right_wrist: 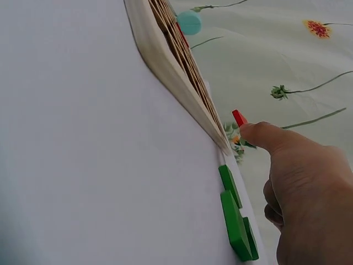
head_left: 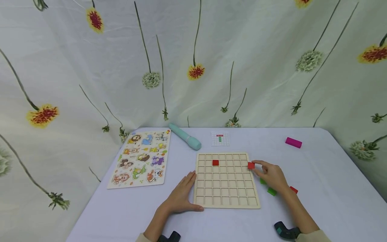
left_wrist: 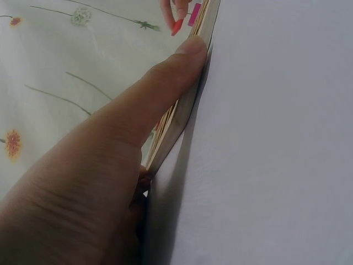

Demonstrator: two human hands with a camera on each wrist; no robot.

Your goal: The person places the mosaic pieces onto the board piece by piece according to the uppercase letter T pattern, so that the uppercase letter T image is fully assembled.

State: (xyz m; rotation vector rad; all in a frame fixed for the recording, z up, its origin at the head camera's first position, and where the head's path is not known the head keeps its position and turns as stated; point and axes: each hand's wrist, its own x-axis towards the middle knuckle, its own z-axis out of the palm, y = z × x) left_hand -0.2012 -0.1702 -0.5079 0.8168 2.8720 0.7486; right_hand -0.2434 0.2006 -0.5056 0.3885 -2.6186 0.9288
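A pale wooden grid board (head_left: 225, 184) lies on the table, with one red square tile (head_left: 215, 162) in its second row from the top. Along the board's left edge rests my left hand (head_left: 180, 195), fingers straight, its thumb at the near left corner; the left wrist view shows the thumb (left_wrist: 176, 72) against the board's side. Between thumb and index finger, my right hand (head_left: 274, 177) pinches another red square tile (head_left: 251, 165) over the board's right edge. Several green tiles (right_wrist: 236, 226) lie beside the board below that hand, partly hidden by it in the head view.
Right of my right forearm is a further red tile (head_left: 294, 190). Behind the board lies a small grid card (head_left: 220, 143) with a red and green T pattern. A teal microphone-shaped object (head_left: 185, 136), an animal puzzle board (head_left: 142, 170) and a magenta block (head_left: 293, 143) also lie around.
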